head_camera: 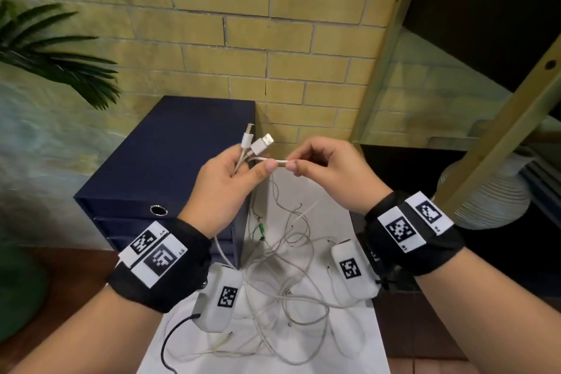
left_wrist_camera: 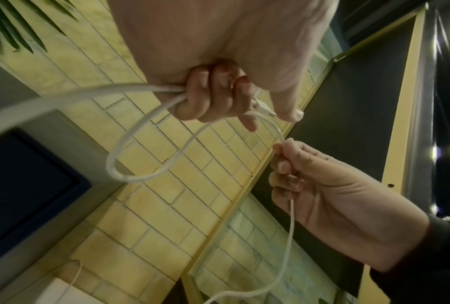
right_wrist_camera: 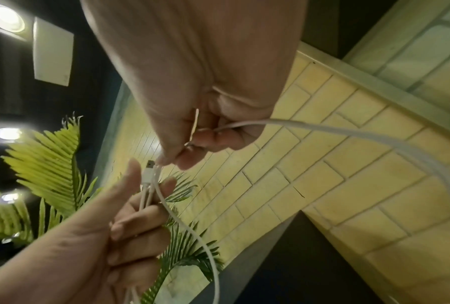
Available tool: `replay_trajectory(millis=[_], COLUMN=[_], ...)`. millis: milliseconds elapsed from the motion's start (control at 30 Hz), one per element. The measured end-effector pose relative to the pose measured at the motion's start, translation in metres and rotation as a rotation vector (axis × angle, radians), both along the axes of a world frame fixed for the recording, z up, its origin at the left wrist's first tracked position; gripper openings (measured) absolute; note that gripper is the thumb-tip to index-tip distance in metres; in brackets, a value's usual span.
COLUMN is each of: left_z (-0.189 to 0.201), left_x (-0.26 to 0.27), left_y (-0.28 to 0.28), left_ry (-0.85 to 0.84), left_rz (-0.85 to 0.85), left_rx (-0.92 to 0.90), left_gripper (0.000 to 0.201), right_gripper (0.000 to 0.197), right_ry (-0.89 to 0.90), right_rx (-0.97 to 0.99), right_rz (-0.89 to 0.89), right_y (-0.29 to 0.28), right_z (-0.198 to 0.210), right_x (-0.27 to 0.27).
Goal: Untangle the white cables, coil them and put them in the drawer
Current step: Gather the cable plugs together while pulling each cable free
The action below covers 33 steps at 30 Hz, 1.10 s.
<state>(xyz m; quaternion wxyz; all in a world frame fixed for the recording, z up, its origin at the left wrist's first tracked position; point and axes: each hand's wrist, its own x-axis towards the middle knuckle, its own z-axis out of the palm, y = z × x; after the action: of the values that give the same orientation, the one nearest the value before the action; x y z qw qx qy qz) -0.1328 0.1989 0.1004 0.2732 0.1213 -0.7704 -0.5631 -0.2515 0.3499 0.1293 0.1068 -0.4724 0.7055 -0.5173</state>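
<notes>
My left hand (head_camera: 226, 173) grips two plugs (head_camera: 256, 140) of the white cables (head_camera: 282, 282), tangled on the table (head_camera: 364, 328) at six o'clock. My right hand (head_camera: 324, 167) pinches one strand; I should slide along it slowly, feeling for snags.

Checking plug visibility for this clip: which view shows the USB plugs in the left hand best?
The head view: both USB plugs stick up clear above the left hand. The right wrist view shows only one plug, small and soft. In the left wrist view the fingers hide nearly all of them.
</notes>
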Motion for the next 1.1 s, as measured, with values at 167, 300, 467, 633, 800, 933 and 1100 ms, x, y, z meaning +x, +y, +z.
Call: replay_trajectory(millis=[167, 300, 467, 633, 800, 933, 1100], left_z=[0.000, 0.000, 0.005, -0.007, -0.011, -0.008, -0.008], left_x=[0.000, 0.002, 0.005, 0.012, 0.014, 0.016, 0.017], left_y=[-0.001, -0.021, -0.030, -0.028, -0.024, -0.023, -0.022], left_ry=[-0.025, 0.091, 0.179, 0.093, 0.041, 0.031, 0.025], left_rz=[0.087, 0.184, 0.224, 0.246, 0.272, 0.282, 0.269], left_rx=[-0.083, 0.062, 0.147, 0.048, -0.029, -0.050, -0.033], left_gripper=[0.025, 0.025, 0.029, 0.028, 0.034, 0.032, 0.028], right_gripper=[0.019, 0.025, 0.028, 0.030, 0.028, 0.029, 0.026], right_ry=[-0.019, -0.034, -0.155, -0.476, -0.320, -0.008, 0.046], right_rx=[0.060, 0.242, 0.578, 0.260, -0.111, -0.271, -0.172], right_rz=[-0.070, -0.221, -0.304, -0.384, -0.426, -0.494, -0.563], right_y=[0.009, 0.026, 0.044, 0.028, 0.008, 0.008, 0.020], right_z=[-0.031, -0.087, -0.156, -0.136, -0.075, -0.043, -0.051], right_x=[-0.014, -0.036, -0.048, -0.039, -0.046, -0.053, -0.052])
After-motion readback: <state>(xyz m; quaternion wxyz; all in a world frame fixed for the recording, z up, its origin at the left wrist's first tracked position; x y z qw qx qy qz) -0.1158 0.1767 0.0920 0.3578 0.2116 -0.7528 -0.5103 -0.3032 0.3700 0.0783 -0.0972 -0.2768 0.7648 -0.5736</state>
